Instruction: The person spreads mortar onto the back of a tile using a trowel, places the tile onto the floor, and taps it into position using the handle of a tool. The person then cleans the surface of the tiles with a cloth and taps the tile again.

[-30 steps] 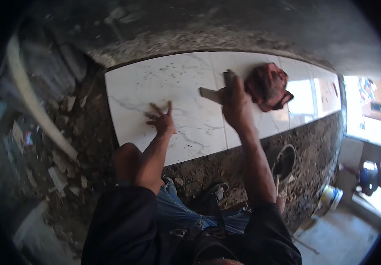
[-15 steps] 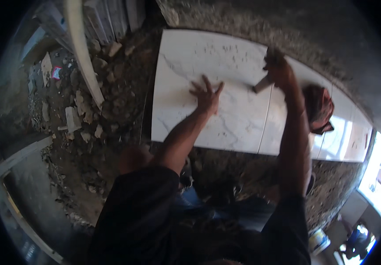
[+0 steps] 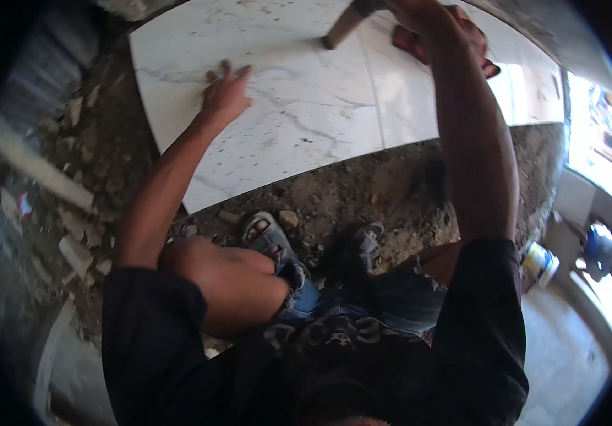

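My left hand [image 3: 226, 94] lies with its fingers spread on a large white marble-patterned tile [image 3: 285, 106]. Dark specks of dirt are scattered over its surface. At the top edge of the picture, my right hand [image 3: 414, 8] is closed around a short tool with a brown, stick-like shaft [image 3: 343, 27]. The shaft's blunt end points down-left at the tile, close to or touching it, near the joint with the neighbouring tile. What kind of tool it is cannot be told, as my hand hides part of it. A crumpled dark red cloth or bag [image 3: 478, 44] rests beyond my right forearm.
More glossy tiles [image 3: 409, 106] continue rightward along a rough wall. Rubble and soil [image 3: 398, 184] lie between the tiles and my sandalled feet [image 3: 270, 238]. A pale board [image 3: 43, 170] slants at the left. On the right are a white bucket [image 3: 539, 264] and another person [image 3: 599, 248].
The view has tipped and turned, so the tiles sit higher and my legs show. My left hand stays spread on the tile; the right still grips the tool.
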Demonstrator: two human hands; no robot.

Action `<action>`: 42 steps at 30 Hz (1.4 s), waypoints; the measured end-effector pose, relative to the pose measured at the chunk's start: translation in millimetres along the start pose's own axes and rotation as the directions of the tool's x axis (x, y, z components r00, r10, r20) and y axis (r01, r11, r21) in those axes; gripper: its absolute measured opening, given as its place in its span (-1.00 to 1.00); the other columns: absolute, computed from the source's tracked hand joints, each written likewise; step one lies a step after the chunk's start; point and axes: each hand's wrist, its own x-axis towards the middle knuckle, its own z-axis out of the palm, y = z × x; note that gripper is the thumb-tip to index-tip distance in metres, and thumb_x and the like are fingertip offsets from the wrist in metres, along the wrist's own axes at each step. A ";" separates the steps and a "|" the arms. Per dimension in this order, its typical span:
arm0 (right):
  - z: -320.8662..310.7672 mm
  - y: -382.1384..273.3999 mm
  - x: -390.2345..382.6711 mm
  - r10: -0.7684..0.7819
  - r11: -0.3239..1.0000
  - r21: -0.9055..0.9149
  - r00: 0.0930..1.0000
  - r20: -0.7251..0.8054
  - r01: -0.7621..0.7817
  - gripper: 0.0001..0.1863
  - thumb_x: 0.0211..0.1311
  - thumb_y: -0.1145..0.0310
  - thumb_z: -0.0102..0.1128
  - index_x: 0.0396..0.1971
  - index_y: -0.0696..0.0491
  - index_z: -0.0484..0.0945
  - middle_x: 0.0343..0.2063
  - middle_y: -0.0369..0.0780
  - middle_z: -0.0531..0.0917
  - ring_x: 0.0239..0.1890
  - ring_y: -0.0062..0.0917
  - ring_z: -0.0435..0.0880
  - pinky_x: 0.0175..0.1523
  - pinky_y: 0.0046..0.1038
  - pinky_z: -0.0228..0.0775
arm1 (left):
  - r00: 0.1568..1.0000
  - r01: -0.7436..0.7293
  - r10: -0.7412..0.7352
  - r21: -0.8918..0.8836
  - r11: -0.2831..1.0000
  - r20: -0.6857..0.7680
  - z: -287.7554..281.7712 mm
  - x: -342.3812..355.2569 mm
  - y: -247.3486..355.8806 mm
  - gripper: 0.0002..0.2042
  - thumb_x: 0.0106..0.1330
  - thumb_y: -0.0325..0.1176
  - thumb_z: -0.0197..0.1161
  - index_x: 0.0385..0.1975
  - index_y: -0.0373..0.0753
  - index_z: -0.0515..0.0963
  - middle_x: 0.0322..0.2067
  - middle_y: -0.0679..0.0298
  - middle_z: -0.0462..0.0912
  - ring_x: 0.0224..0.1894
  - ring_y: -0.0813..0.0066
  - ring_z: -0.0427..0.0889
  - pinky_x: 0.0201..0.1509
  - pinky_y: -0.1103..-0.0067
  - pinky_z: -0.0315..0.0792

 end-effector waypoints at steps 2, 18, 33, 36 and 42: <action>-26.0 21.1 20.8 -0.042 0.997 -0.059 0.999 -0.029 0.040 -0.63 0.22 0.24 0.15 -0.10 0.22 0.50 -0.29 -0.06 0.68 -0.22 -0.34 0.68 -0.09 -0.33 0.44 | 0.967 -0.167 0.150 -0.065 0.984 -0.206 18.3 -2.4 -5.7 -0.34 0.14 -0.16 0.32 0.27 -0.10 0.27 0.31 -0.06 0.19 0.31 -0.06 0.25 0.23 0.21 0.33; -32.9 69.2 21.2 -0.534 0.300 -0.822 0.799 0.276 0.484 -0.81 0.14 0.39 0.16 -0.22 0.00 0.58 -0.31 -0.13 0.66 -0.22 -0.34 0.65 -0.20 -0.28 0.51 | 0.994 -0.022 0.096 -0.793 0.609 0.046 70.7 -171.1 -5.1 -0.79 0.31 -0.29 0.20 -0.18 -0.28 0.54 -0.34 0.21 0.64 -0.25 0.33 0.64 -0.09 0.43 0.49; -22.8 20.7 -37.1 -0.092 0.996 -0.008 0.994 0.066 0.093 -0.63 0.30 0.18 0.07 -0.08 0.18 0.44 -0.36 -0.13 0.58 -0.31 -0.41 0.52 -0.18 -0.29 0.36 | 0.989 0.005 -0.022 -0.115 0.993 -0.146 84.5 -147.5 -26.9 -0.24 0.06 -0.23 0.37 0.33 -0.01 0.21 0.40 0.08 0.04 0.39 -0.08 0.07 0.34 0.11 0.11; -32.1 2.1 -80.7 -0.238 0.969 0.082 0.971 0.029 0.235 -0.68 0.34 0.18 0.02 -0.12 0.14 0.42 -0.43 -0.20 0.53 -0.37 -0.49 0.49 -0.31 -0.39 0.34 | 0.988 0.026 -0.042 -0.112 0.993 -0.147 71.4 -152.6 -28.2 -0.22 0.00 -0.30 0.42 0.31 -0.04 0.24 0.38 0.07 0.08 0.37 -0.10 0.11 0.34 0.18 0.16; -37.8 3.9 -128.6 -0.184 0.967 0.176 0.982 -0.032 0.187 -0.63 0.27 0.18 0.12 -0.11 0.18 0.46 -0.37 -0.13 0.59 -0.30 -0.47 0.55 -0.21 -0.33 0.41 | 0.986 -0.004 -0.011 -0.089 0.996 -0.166 69.1 -148.6 -20.0 -0.21 -0.05 -0.30 0.46 0.29 -0.05 0.28 0.37 0.08 0.11 0.35 -0.09 0.16 0.33 0.23 0.21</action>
